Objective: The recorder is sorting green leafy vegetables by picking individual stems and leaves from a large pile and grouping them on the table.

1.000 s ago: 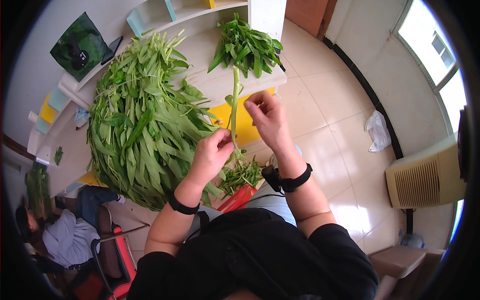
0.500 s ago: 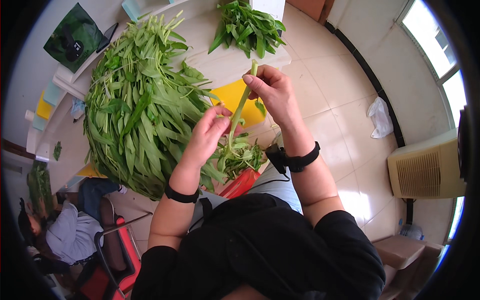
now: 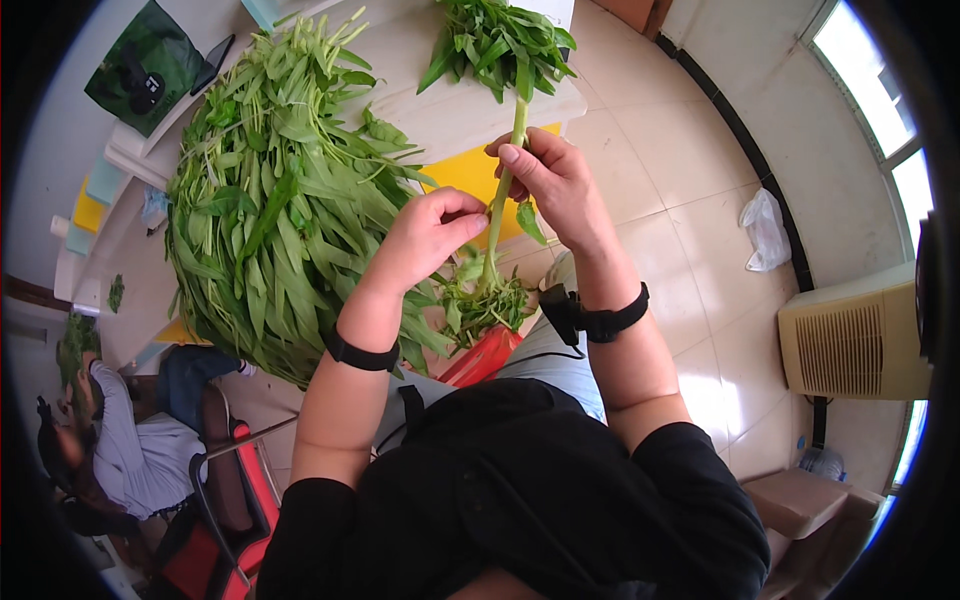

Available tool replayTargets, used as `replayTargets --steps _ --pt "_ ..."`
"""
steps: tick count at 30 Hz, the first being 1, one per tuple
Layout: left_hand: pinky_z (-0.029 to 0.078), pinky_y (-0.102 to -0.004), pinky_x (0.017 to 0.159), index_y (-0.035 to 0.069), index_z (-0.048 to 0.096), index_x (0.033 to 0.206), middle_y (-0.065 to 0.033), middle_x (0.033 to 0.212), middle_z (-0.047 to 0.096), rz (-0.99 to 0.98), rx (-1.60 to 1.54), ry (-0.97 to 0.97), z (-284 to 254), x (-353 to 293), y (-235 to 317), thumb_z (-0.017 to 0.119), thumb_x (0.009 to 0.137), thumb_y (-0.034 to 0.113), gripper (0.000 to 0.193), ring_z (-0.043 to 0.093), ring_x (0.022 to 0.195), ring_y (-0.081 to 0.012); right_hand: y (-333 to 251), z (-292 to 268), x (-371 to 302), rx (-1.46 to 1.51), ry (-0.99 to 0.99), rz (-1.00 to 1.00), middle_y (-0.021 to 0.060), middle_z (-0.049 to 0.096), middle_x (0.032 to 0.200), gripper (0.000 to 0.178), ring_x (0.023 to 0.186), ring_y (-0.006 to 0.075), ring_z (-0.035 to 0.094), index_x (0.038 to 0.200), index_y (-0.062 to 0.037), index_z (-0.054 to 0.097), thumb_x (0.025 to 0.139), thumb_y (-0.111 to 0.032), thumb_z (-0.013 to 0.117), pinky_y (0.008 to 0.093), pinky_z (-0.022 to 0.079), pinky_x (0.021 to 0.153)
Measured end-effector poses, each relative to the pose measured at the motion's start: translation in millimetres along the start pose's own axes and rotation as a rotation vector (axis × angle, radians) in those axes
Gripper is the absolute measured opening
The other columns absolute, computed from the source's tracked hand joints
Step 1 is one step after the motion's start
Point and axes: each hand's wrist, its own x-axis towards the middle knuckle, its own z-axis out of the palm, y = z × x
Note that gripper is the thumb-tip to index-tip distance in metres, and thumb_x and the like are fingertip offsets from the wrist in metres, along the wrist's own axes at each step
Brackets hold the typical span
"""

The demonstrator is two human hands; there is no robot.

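A pale green water spinach stem (image 3: 519, 122) stands nearly upright in front of me, with a few leaves still hanging from its side. My right hand (image 3: 555, 185) pinches its upper part between thumb and fingers. Closed in a pinch, my left hand (image 3: 420, 238) has its fingertips against the stem lower down. To the left, a large heap of water spinach (image 3: 270, 220) covers much of the table. A smaller bunch of leafy greens (image 3: 500, 50) lies at the table's far end. Below my hands, leafy trimmings (image 3: 485, 310) sit above a red plastic bag (image 3: 485, 357).
The pale tabletop (image 3: 400, 110) has a yellow panel (image 3: 455, 170) under its near edge. A green pouch (image 3: 140, 75) stands at the back left. On the lower left, another person (image 3: 150, 450) sits by a red chair (image 3: 260, 500). A white plastic bag (image 3: 764, 232) lies on the floor.
My left hand has moved up and right, its fingers closing into a pinch at the stem. The right hand and stem have shifted slightly right. The other person's arm now reaches toward greens.
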Motion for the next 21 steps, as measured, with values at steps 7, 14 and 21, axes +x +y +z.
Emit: replayTargets --steps 7,14,21 --pt "0.048 -0.0262 0.069 -0.002 0.066 0.092 -0.0064 0.081 0.064 0.054 -0.031 0.012 9 5 10 0.065 0.082 0.011 0.017 0.06 0.072 -0.0137 3 -5 -1 0.04 -0.047 0.027 -0.0014 0.057 0.076 0.03 0.066 0.0057 0.05 0.108 -0.0012 0.063 0.094 -0.026 0.055 0.0204 0.041 0.059" --pt "0.047 -0.0275 0.065 -0.002 0.062 0.081 -0.0077 0.078 0.06 0.1 0.058 0.096 16 6 17 0.062 0.077 0.006 0.009 0.059 0.069 -0.0156 4 -6 0 0.059 -0.076 0.069 -0.002 0.055 0.076 0.03 0.066 0.0055 0.049 0.109 -0.0012 0.063 0.094 -0.025 0.054 0.0197 0.04 0.06" --pt "0.044 -0.0243 0.064 -0.001 0.061 0.08 -0.0037 0.073 0.06 0.118 -0.066 0.107 17 13 -6 0.059 0.078 0.005 0.006 0.056 0.068 -0.0106 9 -3 1 0.078 -0.003 0.063 0.0008 0.059 0.076 0.027 0.064 0.0068 0.051 0.098 -0.001 0.063 0.093 -0.026 0.056 0.02 0.042 0.06"
